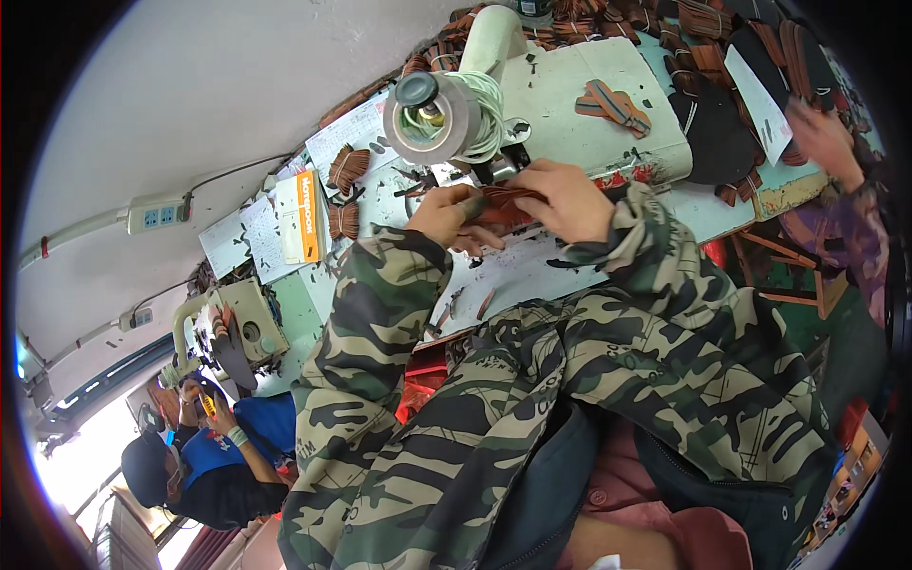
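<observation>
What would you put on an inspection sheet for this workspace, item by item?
Surface: pale tabletop, littered with dark scraps.
Job's things: reddish-brown strips beside the sewing machine.
Clutter: tied bundles, papers and an orange-and-white notebook left of the machine.
Hands: right hand pinches the strips; left hand is at their left end, its grip partly hidden.
Cables: dark cable by the wall outlet box.
Surroundings: second machine and a co-worker at left; another person's hand at far right.
</observation>
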The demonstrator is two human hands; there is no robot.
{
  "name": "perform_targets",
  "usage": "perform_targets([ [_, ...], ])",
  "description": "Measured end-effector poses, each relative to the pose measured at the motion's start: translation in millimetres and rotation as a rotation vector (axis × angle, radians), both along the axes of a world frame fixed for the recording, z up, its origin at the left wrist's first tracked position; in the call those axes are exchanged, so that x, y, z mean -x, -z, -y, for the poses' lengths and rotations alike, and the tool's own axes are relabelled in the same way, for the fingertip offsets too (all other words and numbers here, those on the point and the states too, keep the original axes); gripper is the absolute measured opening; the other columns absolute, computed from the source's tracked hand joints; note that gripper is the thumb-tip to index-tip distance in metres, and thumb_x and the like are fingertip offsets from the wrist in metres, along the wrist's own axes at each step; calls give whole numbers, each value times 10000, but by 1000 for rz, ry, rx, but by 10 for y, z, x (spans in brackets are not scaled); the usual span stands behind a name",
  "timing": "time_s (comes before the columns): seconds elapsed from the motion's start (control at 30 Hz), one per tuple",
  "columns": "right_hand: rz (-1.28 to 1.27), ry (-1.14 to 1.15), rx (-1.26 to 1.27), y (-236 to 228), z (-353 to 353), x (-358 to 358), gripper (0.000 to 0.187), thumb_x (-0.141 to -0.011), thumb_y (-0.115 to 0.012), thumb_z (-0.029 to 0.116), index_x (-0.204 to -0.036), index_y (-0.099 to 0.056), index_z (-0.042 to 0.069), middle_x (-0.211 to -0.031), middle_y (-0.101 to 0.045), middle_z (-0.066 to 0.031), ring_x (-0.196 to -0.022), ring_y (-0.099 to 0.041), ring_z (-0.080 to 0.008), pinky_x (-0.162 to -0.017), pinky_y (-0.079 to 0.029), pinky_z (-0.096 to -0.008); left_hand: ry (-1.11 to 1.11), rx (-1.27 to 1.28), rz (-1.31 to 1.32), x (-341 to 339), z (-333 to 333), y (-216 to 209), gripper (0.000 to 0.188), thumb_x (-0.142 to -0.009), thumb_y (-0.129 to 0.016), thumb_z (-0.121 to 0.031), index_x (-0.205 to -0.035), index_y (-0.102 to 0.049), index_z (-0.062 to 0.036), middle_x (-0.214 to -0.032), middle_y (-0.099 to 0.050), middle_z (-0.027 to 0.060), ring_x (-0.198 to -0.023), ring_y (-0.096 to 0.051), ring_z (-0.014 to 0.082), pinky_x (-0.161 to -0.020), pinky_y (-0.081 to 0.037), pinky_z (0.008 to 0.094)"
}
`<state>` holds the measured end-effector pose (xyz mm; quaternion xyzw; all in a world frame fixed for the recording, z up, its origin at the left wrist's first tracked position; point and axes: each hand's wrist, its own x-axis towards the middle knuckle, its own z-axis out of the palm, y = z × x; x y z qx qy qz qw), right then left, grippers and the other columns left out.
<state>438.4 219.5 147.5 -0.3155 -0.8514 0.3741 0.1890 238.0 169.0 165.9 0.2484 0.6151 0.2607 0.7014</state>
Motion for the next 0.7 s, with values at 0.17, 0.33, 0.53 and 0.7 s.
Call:
perform_targets([
  [0.17,47,108,94,-38,-35,-135,330,-798,-590,116,-1116,-563,34,-920,-608,-177,-829,-597,-356,-739,-478,-344,47,-60,-185,238,67,-44,305,-952,-397,-220,-1067,-522,33,-818,-657,180,-569,-655,237,-411,-476,271],
  [0.33,-61,-22,73,-26,-51,-55,315,-791,-599,109,-1090,-568,13,-912,-600,-193,-836,-595,-354,-738,-475,-345,67,-45,-88,28,-35,-2,263,-954,-392,-161,-1074,-520,35,-909,-642,184,-609,-669,251,-475,-527,275],
  [0.53,12,108,170,-124,-73,-198,332,-789,-616,128,-1095,-562,11,-931,-630,-203,-828,-621,-347,-738,-483,-351,31,-81,-190,233,32,23,268,-954,-375,-134,-1065,-524,59,-878,-644,194,-628,-672,269,-467,-529,289],
  [0.7,-41,65,343,-142,-93,-175,319,-776,-631,109,-1067,-557,1,-866,-640,-190,-801,-628,-349,-731,-488,-353,87,-115,-129,-30,-55,84,258,-955,-376,-149,-1043,-529,39,-843,-648,199,-611,-666,273,-468,-521,291],
])
